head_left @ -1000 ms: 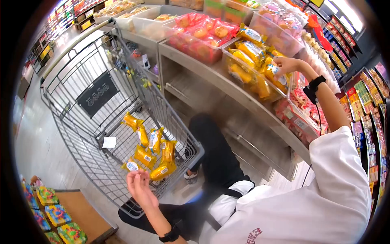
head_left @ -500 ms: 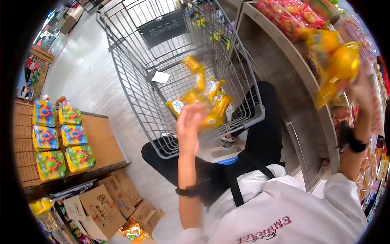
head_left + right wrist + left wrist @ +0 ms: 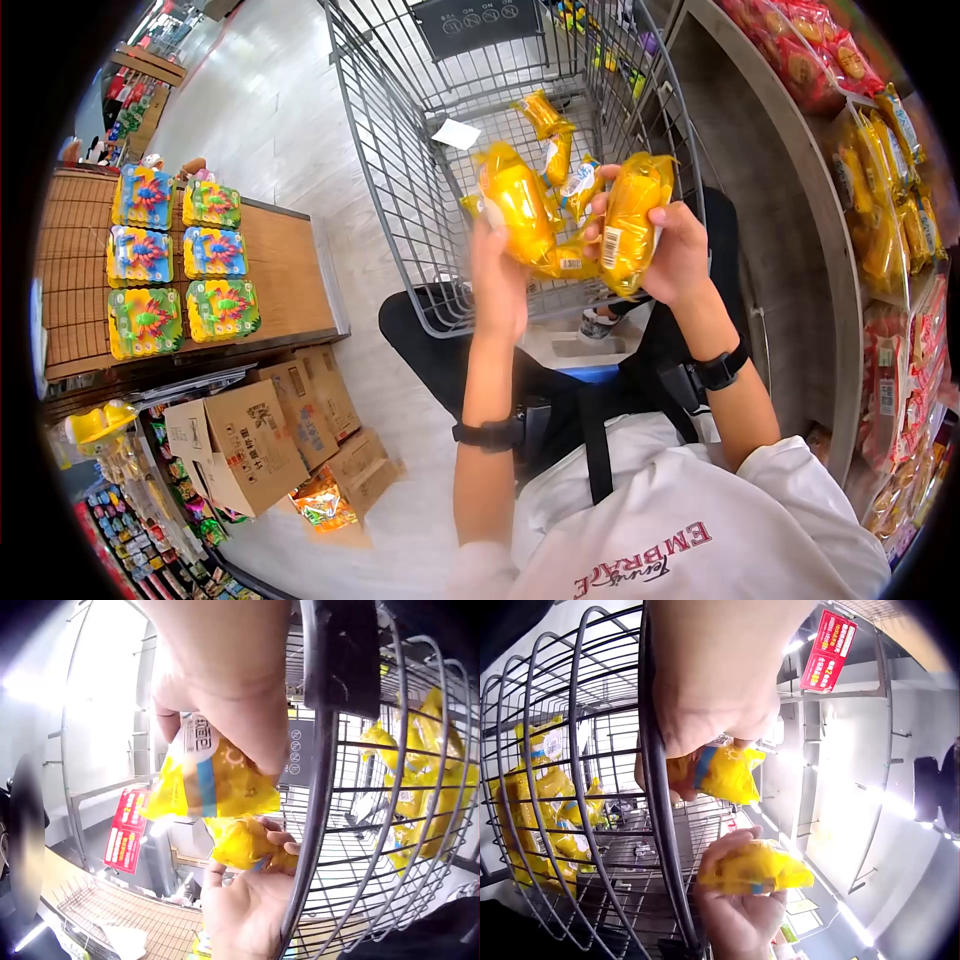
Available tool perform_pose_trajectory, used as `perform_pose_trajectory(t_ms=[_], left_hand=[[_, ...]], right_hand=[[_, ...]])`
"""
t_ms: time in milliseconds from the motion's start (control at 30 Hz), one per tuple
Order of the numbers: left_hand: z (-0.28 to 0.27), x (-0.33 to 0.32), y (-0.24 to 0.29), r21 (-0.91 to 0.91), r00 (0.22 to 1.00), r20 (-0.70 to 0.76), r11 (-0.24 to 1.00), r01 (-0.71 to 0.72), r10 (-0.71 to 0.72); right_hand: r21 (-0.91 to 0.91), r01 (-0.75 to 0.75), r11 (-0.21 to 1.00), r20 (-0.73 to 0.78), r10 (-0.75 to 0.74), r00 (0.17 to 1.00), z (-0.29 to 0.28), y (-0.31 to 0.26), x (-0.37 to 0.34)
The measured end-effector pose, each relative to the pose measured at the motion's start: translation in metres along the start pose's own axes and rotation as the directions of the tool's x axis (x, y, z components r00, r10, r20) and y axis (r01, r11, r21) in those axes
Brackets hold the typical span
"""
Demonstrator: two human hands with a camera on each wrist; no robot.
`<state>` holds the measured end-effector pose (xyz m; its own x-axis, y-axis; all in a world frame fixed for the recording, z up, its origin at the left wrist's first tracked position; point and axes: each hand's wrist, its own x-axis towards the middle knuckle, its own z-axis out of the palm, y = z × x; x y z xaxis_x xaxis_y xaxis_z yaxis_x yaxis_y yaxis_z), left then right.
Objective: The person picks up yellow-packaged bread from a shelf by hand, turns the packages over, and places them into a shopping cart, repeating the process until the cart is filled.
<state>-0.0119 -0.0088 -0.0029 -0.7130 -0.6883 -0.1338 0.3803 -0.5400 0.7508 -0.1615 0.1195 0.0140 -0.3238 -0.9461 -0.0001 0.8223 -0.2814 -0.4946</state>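
My left hand [image 3: 500, 285] grips a yellow bread packet [image 3: 518, 205] over the cart's near end. In the right wrist view its fingers curl over that packet's side. The right hand [image 3: 682, 255] holds a second yellow bread packet [image 3: 632, 225], thumb on the near face and fingers behind. Printed lettering and a blue band show on this right-hand packet [image 3: 214, 776] in the right wrist view. Below both hands, several similar yellow packets [image 3: 543, 113] lie on the floor of the metal shopping cart [image 3: 372, 165], partly hidden by the held ones.
A shelf unit [image 3: 790, 110] runs along the right, with a clear bin of yellow packets [image 3: 880, 190] and red packages [image 3: 905, 380]. A white paper slip [image 3: 457, 134] lies in the cart. Colourful toy packs [image 3: 145, 325] and cardboard boxes [image 3: 250, 440] stand left.
My right hand has come from the shelf bin to over the cart, bringing yellow packets. The left hand, holding nothing earlier, now grips one of them. The head view has turned toward the cart.
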Motion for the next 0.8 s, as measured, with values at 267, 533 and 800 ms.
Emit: perform_pose_trajectory(t_ms=[267, 533, 800], left_hand=[[0.000, -0.003, 0.007, 0.187, 0.964, 0.192, 0.971, 0.151, -0.187], [0.006, -0.004, 0.009, 0.168, 0.971, 0.193, 0.980, 0.109, -0.141], [0.007, -0.005, 0.009, 0.172, 0.964, 0.210, 0.977, 0.124, -0.160]], right_hand=[[-0.046, 0.003, 0.999, -0.321, -0.018, 0.947, -0.006, 0.006, -0.002], [0.086, -0.050, 0.995, -0.271, 0.072, 0.960, 0.002, 0.000, -0.003], [0.098, -0.032, 0.995, -0.180, 0.050, 0.982, -0.006, 0.001, -0.005]])
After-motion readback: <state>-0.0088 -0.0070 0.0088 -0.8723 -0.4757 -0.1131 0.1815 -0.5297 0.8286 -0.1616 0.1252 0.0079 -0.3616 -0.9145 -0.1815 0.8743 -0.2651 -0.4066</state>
